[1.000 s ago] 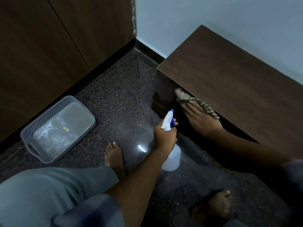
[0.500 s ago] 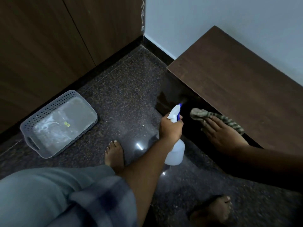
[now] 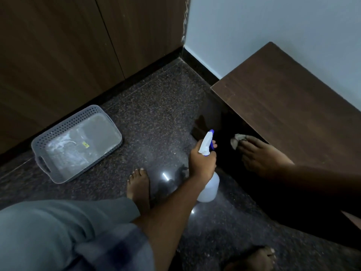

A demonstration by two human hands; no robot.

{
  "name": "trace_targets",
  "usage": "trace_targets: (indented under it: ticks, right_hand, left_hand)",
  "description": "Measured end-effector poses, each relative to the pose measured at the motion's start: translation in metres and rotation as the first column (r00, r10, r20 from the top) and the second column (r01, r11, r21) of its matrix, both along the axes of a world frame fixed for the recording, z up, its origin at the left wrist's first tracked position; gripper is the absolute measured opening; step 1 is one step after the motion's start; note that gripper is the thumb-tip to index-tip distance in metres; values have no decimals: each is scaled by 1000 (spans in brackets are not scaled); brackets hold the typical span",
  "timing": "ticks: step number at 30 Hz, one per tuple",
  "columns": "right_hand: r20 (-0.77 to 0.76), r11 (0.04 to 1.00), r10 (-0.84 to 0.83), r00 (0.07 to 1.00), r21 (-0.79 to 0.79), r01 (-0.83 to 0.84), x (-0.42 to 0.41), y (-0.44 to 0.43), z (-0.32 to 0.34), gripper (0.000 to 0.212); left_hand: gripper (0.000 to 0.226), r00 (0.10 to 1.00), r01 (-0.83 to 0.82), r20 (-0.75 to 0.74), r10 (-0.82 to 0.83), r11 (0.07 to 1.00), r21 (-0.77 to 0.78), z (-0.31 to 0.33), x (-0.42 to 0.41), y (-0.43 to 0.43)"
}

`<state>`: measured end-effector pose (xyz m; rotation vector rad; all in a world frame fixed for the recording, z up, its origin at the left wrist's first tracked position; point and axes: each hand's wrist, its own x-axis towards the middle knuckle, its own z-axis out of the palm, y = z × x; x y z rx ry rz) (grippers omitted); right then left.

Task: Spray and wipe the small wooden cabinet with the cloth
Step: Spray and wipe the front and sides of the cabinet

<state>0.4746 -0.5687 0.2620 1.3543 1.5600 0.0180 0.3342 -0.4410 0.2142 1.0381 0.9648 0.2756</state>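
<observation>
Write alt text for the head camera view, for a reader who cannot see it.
Seen from above, a person's left hand grips a white spray bottle aimed at the dark front of a low wooden cabinet, while the right hand presses a cloth against that front. A grey perforated basket sits on the speckled floor to the left.
</observation>
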Motion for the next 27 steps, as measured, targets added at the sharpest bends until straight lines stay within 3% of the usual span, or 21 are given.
trace_targets:
  ticks: [4, 5, 11, 15, 18, 21, 25, 27]
  right_hand:
    - [-86, 908, 0, 996, 417, 36, 17, 93, -11, 59]
    - [-79, 893, -36, 996, 445, 67, 13, 100, -14, 58]
    - [-151, 974, -88, 985, 193, 117, -3, -17, -25, 54]
    - [-117, 941, -11, 993, 334, 49, -10, -29, -18, 56]
    - [-87, 904, 59, 995, 428, -16, 16, 35, -14, 56]
    - [-50, 863, -23, 998, 503, 45, 9, 95, -12, 57]
    - [20, 990, -57, 998, 131, 54, -6, 63, -36, 55]
    - [74, 995, 13, 997, 99, -20, 7, 60, -26, 56]
  left_hand:
    - [55, 1000, 18, -20, -17, 1000, 15, -2, -2, -2]
    - [57, 1000, 26, -2, -26, 1000, 6, 1, -1, 1]
    - [42, 999, 39, 16, -39, 999, -7, 5, 8, 44]
    - [31, 996, 72, -50, -73, 997, -19, -2, 10, 56]
    - [49, 996, 92, -20, -92, 996, -20, -3, 6, 55]
    - [61, 995, 92, 29, -90, 994, -52, -5, 4, 49]
    - [63, 994, 100, 40, -98, 993, -63, -8, 0, 57]
    - [61, 995, 99, 34, -97, 994, -45, -10, 0, 60]
